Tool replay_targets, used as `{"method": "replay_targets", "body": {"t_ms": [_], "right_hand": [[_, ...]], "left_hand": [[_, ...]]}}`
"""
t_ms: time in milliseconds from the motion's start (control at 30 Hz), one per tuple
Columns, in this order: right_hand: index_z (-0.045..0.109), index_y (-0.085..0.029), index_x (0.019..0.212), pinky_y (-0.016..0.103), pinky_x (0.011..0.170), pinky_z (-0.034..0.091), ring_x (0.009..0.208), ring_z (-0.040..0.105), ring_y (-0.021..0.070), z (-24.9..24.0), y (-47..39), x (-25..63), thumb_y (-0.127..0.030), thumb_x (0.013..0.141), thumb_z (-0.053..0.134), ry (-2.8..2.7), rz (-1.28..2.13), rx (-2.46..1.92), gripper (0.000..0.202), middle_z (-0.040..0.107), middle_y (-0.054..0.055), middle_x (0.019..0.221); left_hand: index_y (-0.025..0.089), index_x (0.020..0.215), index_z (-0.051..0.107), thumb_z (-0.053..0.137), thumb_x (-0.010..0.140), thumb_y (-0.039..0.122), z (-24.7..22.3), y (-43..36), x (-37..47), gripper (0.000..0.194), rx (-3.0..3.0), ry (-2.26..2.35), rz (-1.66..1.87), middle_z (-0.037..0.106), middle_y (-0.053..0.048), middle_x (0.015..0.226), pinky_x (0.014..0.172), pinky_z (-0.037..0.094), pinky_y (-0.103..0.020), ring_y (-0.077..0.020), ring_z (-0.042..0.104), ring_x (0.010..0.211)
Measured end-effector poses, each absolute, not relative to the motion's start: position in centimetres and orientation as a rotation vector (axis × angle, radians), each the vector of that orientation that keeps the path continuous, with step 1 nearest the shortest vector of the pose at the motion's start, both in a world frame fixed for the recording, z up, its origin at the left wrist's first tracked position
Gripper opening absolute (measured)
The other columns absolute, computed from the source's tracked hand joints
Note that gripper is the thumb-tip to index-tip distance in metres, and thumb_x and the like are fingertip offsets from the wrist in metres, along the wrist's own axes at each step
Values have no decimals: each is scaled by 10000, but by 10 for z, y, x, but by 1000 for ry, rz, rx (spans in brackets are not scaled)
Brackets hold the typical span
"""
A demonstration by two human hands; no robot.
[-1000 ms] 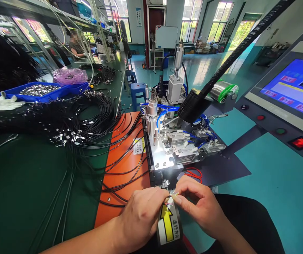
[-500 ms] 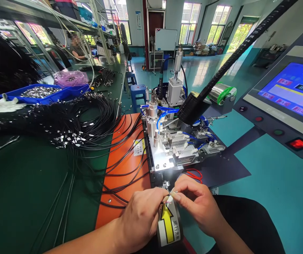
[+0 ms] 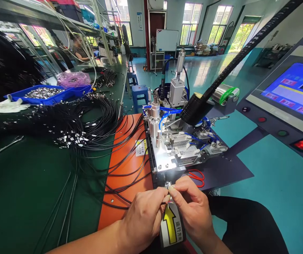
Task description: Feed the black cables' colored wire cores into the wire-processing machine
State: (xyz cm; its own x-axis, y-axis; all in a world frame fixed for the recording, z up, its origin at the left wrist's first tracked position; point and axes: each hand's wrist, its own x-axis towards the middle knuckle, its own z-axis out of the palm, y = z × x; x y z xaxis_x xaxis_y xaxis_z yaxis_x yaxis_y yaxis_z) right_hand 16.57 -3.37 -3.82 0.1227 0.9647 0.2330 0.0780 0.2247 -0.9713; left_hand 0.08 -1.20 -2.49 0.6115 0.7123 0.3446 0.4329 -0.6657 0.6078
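My left hand (image 3: 147, 213) is closed in a pinch round the end of a thin black cable (image 3: 164, 203), from which short fine coloured wires stick out. Fingertip to fingertip with it, my right hand (image 3: 194, 208) also pinches at the fine wire ends, which its thumb and forefinger mostly cover. Both hands are just in front of a small metal fixture (image 3: 168, 184) at the near edge of a soldering machine (image 3: 178, 144). Below the fingers lies a rounded part with a yellow arrow label (image 3: 170, 225).
Black cables (image 3: 101, 116) with metal connectors heap on the green bench (image 3: 21, 197) and trail over the orange plate (image 3: 130, 162). Red-handled scissors (image 3: 197, 177) lie beside the machine. A control screen (image 3: 297, 91) stands right, a solder spool (image 3: 225, 94) behind. A person (image 3: 79, 49) sits far left.
My right hand has shifted slightly left, its fingertips now closer to the fixture and over the wire ends. My left hand keeps its pinch on the cable. The view has moved slightly.
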Motion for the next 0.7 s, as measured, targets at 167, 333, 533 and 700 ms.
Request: {"method": "replay_targets", "body": {"t_ms": [167, 333, 533, 700], "right_hand": [[628, -228, 825, 272, 663, 432, 729, 517, 146, -44, -37, 161, -157, 927, 604, -1292, 784, -1147, 126, 524, -13, 776], [615, -249, 871, 286, 685, 433, 740, 520, 159, -48, -40, 166, -94, 912, 579, -1411, 645, -1139, 164, 527, -12, 780], [620, -243, 915, 296, 710, 449, 778, 549, 175, -44, -43, 175, -128, 925, 546, -1509, 686, -1183, 137, 550, 10, 830], [614, -235, 1020, 270, 670, 462, 765, 570, 170, -35, -38, 197, -297, 893, 650, -1324, 1157, -1351, 146, 574, 5, 852]], "left_hand": [[202, 839, 447, 378, 923, 105, -24, -11, 1, 146, 2384, 885, 783, 543, 1, 683, 543, 379, -261, -150, 520, 571], [185, 872, 498, 384, 956, 135, -24, -11, 2, 151, 2454, 833, 778, 592, -23, 723, 578, 416, -265, -163, 563, 621], [168, 941, 548, 381, 975, 153, -22, -11, 1, 171, 2460, 847, 739, 640, -46, 773, 627, 462, -270, -177, 620, 685], [166, 958, 564, 396, 949, 132, -26, -11, 1, 171, 2430, 859, 715, 634, -43, 773, 625, 468, -268, -174, 620, 682]]}}
